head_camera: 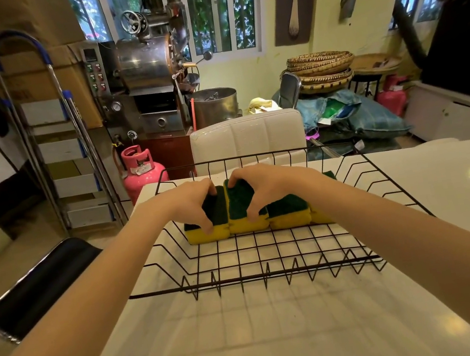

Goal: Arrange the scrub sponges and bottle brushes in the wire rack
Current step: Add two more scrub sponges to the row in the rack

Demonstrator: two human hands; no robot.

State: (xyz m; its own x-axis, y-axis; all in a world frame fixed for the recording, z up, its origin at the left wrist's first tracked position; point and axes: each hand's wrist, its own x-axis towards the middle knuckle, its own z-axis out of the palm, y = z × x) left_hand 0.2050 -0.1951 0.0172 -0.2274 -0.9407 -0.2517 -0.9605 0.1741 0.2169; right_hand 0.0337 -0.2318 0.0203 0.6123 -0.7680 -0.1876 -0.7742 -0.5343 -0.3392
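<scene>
A black wire rack stands on the white table. Several yellow sponges with dark green scrub tops lie side by side in a row across the rack's far half. My left hand grips the leftmost sponge, fingers over its far end and thumb at its near edge. My right hand grips the second sponge the same way. A third sponge lies to the right, and a further one is mostly hidden under my right forearm. No bottle brushes are in view.
The white table extends toward me and to the right. A white chair back stands behind the rack. A black stool seat is at the left. A pink gas cylinder and a stepladder stand beyond.
</scene>
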